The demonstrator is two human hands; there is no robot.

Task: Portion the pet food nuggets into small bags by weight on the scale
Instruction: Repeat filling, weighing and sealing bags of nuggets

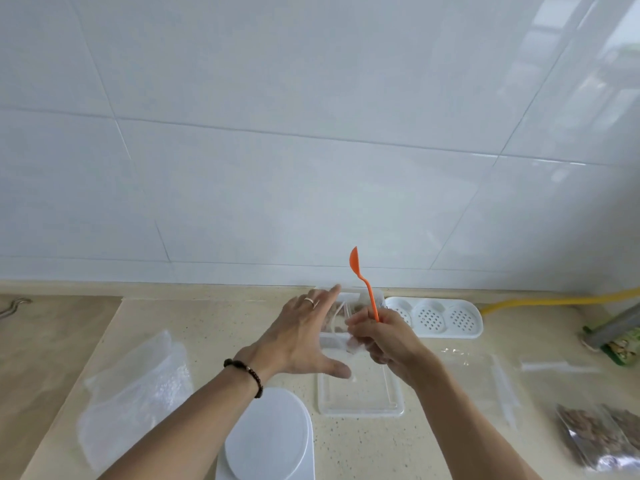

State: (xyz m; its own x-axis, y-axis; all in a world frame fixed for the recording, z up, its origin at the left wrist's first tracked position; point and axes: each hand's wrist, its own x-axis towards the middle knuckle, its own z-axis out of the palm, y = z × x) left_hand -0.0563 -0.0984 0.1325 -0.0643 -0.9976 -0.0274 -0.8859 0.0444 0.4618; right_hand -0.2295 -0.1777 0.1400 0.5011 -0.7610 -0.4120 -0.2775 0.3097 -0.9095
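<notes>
A person works at a speckled beige counter [207, 327] set against a white tiled wall [311, 133], both forearms reaching forward. The right hand [391, 337] is curled round the handle of an orange spoon [363, 285], which stands nearly upright with its bowl at the top, well above the counter; the same hand also pinches a small clear bag [353, 344] at its lower fingers. The left hand [304, 337] is spread, fingers straight and thumb out to the side, gripping nothing; it carries a ring and a dark bead bracelet [246, 375] at the wrist. Behind both hands sits a clear container [346, 306] holding brown pet food nuggets [337, 311], partly hidden by the fingers. A clear lid [360, 396] lies flat on the counter just in front of the container. The white scale [266, 441] stands nearest the camera, between the 2 forearms, its round platform bare. A heap of unfilled clear bags [135, 386] lies to the left of the scale. At the lower right edge, filled bags of nuggets [599, 438] lie together. A white tray with 3 perforated cups [433, 317] sits to the right of the container, by the wall.
</notes>
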